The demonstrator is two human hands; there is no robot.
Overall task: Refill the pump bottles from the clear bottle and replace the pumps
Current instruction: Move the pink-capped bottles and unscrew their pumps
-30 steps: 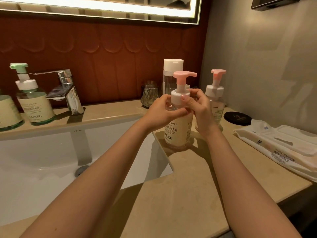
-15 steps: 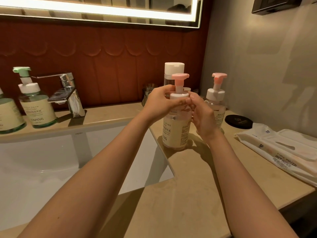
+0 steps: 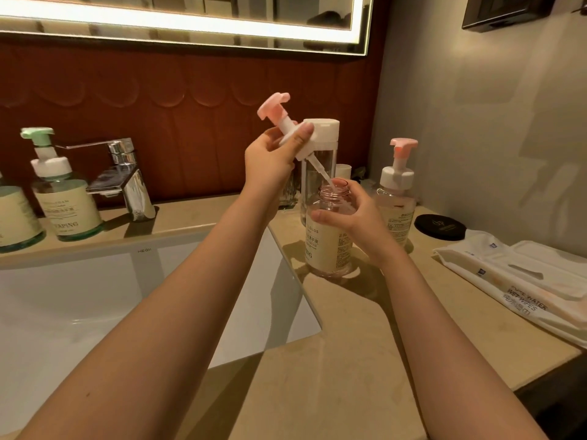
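left hand [image 3: 270, 161] holds pump [image 3: 286, 127] tilted above bottle [image 3: 327, 246]

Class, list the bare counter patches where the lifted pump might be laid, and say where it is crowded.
Free: countertop nearer than the open bottle, between sink and wet wipes pack; the ledge right of the faucet. Crowded: back corner round clear bottle, pink pump bottle, black disc.

Beige counter [image 3: 349, 360]: open bottle [image 3: 324, 249], pink-pump bottle [image 3: 397, 214], clear bottle [image 3: 328, 154], black disc [image 3: 440, 226] (coaster, perhaps), wipes pack [image 3: 521, 281].
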